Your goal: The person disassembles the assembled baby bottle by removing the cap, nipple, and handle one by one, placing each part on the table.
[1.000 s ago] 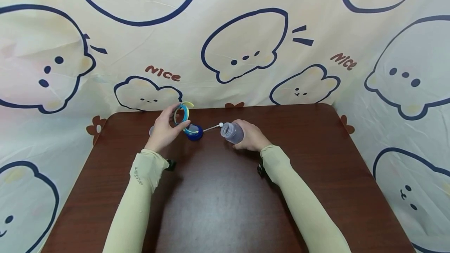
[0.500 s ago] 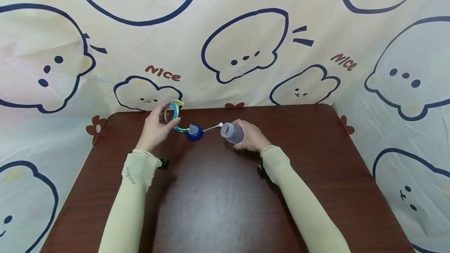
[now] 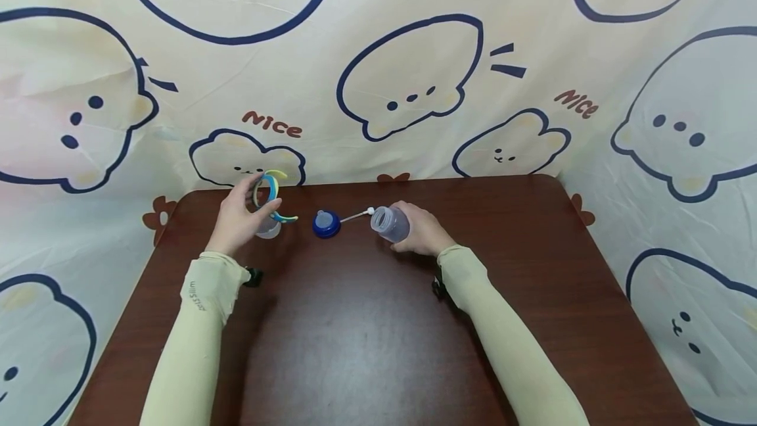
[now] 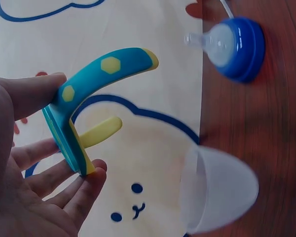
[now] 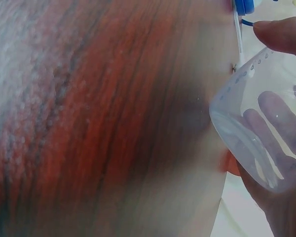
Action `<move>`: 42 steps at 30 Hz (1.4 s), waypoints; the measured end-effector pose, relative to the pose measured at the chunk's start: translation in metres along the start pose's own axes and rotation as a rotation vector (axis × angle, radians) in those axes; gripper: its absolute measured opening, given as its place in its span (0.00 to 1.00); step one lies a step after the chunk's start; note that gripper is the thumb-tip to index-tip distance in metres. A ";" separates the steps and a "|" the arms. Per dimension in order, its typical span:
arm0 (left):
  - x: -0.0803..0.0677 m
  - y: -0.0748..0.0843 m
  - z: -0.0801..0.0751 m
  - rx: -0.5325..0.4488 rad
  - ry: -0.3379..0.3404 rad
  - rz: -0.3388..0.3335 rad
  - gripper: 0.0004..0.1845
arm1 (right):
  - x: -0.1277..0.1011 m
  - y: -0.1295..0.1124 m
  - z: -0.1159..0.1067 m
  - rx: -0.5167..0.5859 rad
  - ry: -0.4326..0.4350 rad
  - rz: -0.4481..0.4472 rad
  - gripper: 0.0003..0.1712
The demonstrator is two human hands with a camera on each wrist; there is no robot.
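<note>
My left hand (image 3: 236, 222) grips a teal and yellow handle ring (image 3: 267, 197) (image 4: 84, 98) above the back left of the brown table (image 3: 367, 321). Just under it sits a clear dome cap (image 3: 268, 227) (image 4: 219, 190). A blue collar with a silicone nipple (image 3: 326, 223) (image 4: 234, 44) lies on the table to the right of it, and a thin white straw (image 3: 357, 215) runs from there towards the bottle. My right hand (image 3: 422, 232) holds a clear bottle (image 3: 390, 223) (image 5: 264, 123) on its side, mouth pointing left.
A cream cloth printed with cartoon bears and the word "Nice" (image 3: 414, 77) hangs behind and around the table. The wide front half of the tabletop holds only my two sleeved forearms.
My left hand has carried the handle ring leftward, away from the blue nipple collar, which now lies alone. The clear cap has come into view under the hand. The right hand and bottle stayed still.
</note>
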State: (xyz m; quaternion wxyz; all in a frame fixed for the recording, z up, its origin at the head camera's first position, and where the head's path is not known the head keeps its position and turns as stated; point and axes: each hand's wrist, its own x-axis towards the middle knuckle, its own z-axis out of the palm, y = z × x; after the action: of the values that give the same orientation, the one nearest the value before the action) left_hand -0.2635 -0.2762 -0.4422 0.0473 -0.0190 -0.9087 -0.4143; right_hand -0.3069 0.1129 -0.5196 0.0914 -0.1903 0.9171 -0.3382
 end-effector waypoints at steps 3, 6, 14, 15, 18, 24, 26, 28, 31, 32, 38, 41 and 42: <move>-0.003 -0.006 -0.007 0.031 -0.001 -0.005 0.45 | -0.001 0.002 0.003 0.006 -0.015 0.015 0.49; -0.006 -0.012 -0.013 0.050 0.001 -0.019 0.46 | -0.001 0.003 0.004 0.001 -0.025 0.014 0.48; 0.000 -0.019 -0.027 0.080 0.026 -0.030 0.47 | 0.000 0.002 -0.001 -0.013 0.013 -0.002 0.47; 0.000 -0.021 -0.029 0.083 0.025 -0.039 0.47 | 0.000 0.002 -0.001 -0.014 0.012 -0.002 0.47; 0.000 -0.026 -0.035 0.086 0.026 -0.066 0.47 | 0.000 0.001 -0.001 -0.011 0.005 0.004 0.47; 0.000 -0.035 -0.047 0.087 0.032 -0.089 0.48 | 0.000 0.000 -0.002 0.001 -0.002 0.019 0.47; 0.000 -0.037 -0.051 0.091 0.028 -0.101 0.49 | -0.001 -0.001 -0.002 0.002 0.003 0.021 0.47; 0.000 -0.039 -0.055 0.090 0.025 -0.113 0.50 | -0.001 -0.001 -0.002 0.003 0.005 0.021 0.47; -0.001 -0.043 -0.061 0.089 0.030 -0.127 0.50 | -0.001 -0.001 -0.002 0.001 0.006 0.018 0.47; -0.002 -0.044 -0.062 0.092 0.035 -0.131 0.50 | 0.000 -0.001 -0.002 0.001 0.005 0.017 0.47; -0.005 -0.054 -0.069 0.109 0.055 -0.146 0.48 | -0.001 -0.001 -0.002 -0.003 -0.001 0.014 0.47; -0.006 -0.060 -0.070 0.114 0.052 -0.150 0.49 | -0.001 -0.001 -0.003 -0.002 0.003 0.016 0.47; -0.006 -0.061 -0.070 0.119 0.051 -0.149 0.49 | -0.001 -0.001 -0.003 -0.005 0.005 0.015 0.48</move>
State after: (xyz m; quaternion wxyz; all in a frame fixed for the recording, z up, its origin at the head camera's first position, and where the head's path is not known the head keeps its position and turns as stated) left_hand -0.2572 -0.3691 -0.4429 0.0407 0.0621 -0.9291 -0.3623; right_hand -0.3065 0.1145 -0.5166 0.0910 -0.1828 0.9196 -0.3356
